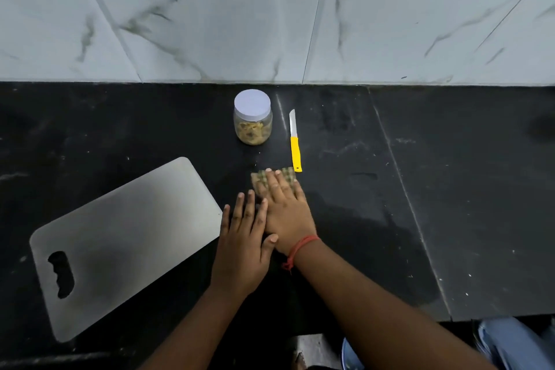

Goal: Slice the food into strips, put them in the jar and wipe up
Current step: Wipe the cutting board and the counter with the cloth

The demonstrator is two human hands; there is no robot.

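On the black worktop point(390, 189) the right hand point(285, 213) lies flat, fingers point(277, 186) straight and together, pressing a checked green cloth point(288, 174) down; only the cloth's far edge shows past the fingertips. The left hand point(243, 246) rests palm-down just beside it at 9 o'clock, fingers straight and slightly spread, holding nothing, its thumb touching the right hand's wrist side. A red thread band point(300, 246) circles the right wrist. At 12 o'clock from the cloth stands the jar point(253, 122), upright, white lid on, with yellowish food strips point(252, 132) inside. Just at 3 o'clock of the jar lies the knife point(295, 141), yellow handle toward the cloth, blade pointing to the tiled wall point(270, 15). The steel cutting board point(126, 237) lies bare at 9 o'clock of the hands, tilted, its grip hole nearest the person
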